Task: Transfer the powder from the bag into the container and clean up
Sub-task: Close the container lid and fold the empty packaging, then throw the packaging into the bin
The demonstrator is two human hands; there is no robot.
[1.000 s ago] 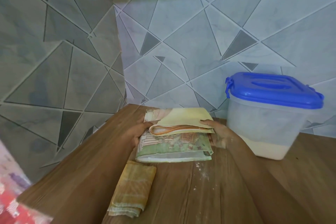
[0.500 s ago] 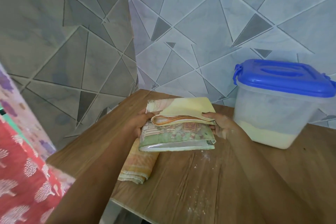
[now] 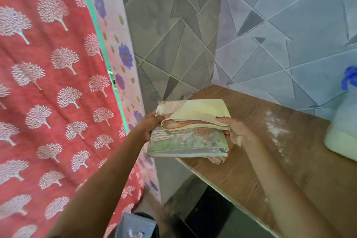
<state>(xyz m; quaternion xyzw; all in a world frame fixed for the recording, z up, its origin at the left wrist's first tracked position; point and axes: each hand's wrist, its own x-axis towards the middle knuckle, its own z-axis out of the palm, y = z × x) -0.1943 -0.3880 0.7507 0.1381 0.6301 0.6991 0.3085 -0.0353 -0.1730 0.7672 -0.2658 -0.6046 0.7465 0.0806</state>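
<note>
Left hand [image 3: 149, 124], right hand [image 3: 236, 133] grip folded bag [image 3: 190, 129] by ends, over wooden counter [image 3: 289, 160] edge; spilled powder [image 3: 275, 128] nearby.
</note>
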